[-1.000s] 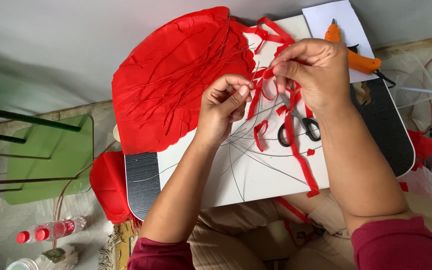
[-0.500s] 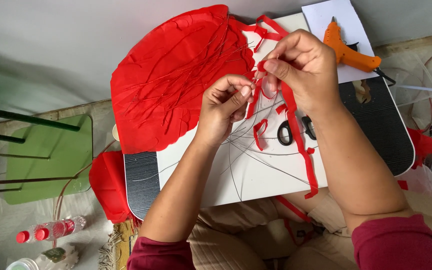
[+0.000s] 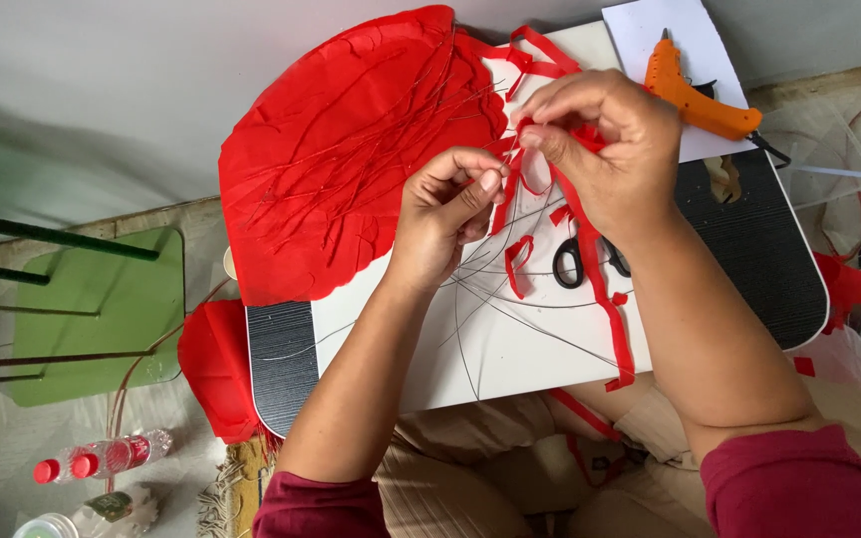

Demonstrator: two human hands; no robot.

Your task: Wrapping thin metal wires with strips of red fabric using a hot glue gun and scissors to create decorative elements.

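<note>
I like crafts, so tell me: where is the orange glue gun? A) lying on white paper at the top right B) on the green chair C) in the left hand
A: the orange glue gun lies on the white paper, beyond both hands.

Red paper strip [image 3: 590, 249], red sheet [image 3: 351, 159], orange glue gun [image 3: 695, 95], blk scissors [image 3: 585, 261]

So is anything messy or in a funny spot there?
Yes. Red paper scraps lie scattered over the white board, half covering the black scissors. Thin wires splay loose, and the big red sheet hangs off the board's edge.
</note>
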